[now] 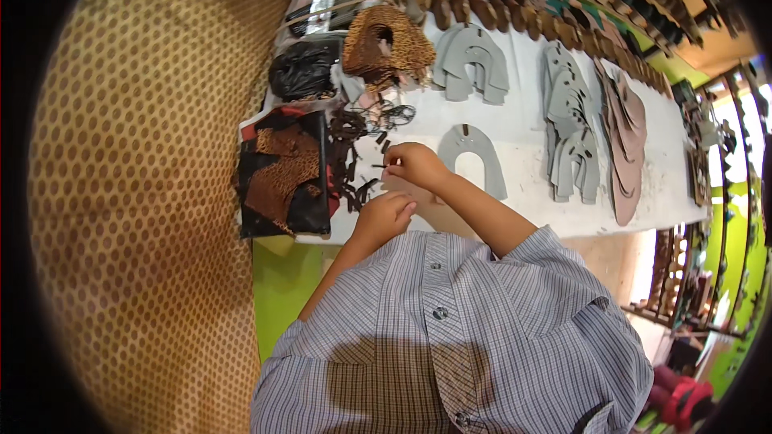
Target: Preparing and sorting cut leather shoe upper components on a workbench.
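My right hand [418,167] is over the white-covered table with thumb and fingertips pinched together. A short dark strip [379,165] sticks out to the left from that pinch. Close to the table's near edge, my left hand [386,216] is curled, and whatever may be inside its fingers is hidden. Just left of both hands lies a loose pile of short dark strips [346,153]. To the right of my right hand rests a grey U-shaped piece [474,145] with a small dark strip at its top.
Stacked grey U-shaped pieces [473,56], an overlapping grey row [569,128] and pinkish-brown pieces [626,145] lie farther right and back. At left are a black tray [326,193] of brown scraps, a black plastic bag [305,72] and patterned brown material [386,36]. Shoe forms [482,12] line the back.
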Demonstrator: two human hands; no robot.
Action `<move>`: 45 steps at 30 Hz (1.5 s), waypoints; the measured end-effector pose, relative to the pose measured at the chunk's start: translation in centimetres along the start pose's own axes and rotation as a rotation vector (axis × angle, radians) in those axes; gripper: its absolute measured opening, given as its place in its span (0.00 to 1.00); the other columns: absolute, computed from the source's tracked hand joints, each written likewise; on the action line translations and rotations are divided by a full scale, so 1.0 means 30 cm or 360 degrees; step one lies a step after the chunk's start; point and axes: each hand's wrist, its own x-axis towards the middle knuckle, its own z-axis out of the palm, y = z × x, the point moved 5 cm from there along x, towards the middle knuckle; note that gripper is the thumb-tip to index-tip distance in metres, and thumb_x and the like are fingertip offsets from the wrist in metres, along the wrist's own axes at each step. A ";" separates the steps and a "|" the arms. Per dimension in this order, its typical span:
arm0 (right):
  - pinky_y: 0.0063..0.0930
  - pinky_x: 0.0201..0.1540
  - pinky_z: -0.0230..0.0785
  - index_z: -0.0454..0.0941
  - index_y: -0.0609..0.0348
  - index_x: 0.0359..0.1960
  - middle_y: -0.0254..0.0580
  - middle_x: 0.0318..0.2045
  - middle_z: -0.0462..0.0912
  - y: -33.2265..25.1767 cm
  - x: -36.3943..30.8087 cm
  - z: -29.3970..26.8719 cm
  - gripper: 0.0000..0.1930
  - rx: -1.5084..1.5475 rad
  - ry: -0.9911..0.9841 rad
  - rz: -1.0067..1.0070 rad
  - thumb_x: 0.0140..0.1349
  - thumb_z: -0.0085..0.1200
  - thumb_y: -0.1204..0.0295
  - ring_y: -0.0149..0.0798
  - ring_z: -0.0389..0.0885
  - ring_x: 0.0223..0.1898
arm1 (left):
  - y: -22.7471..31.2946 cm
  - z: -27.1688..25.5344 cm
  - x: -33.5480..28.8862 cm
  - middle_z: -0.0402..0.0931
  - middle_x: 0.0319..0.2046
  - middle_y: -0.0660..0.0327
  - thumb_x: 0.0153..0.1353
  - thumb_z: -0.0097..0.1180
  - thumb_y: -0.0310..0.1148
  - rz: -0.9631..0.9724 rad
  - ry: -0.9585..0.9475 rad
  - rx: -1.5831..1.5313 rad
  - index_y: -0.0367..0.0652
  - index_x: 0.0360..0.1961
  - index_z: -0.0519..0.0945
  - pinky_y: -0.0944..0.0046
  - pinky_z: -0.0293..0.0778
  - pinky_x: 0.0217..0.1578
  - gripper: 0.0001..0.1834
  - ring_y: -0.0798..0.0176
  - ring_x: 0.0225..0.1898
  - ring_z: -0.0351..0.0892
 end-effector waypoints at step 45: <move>0.35 0.35 0.64 0.81 0.50 0.31 0.33 0.27 0.76 0.335 -0.369 -0.316 0.07 -0.0784 0.1010 0.0088 0.49 0.55 0.71 0.39 0.74 0.33 | -0.006 0.283 0.692 0.77 0.31 0.46 0.46 0.58 0.43 -0.0318 -0.0705 -0.0018 0.36 0.32 0.79 0.57 0.72 0.37 0.19 0.48 0.34 0.78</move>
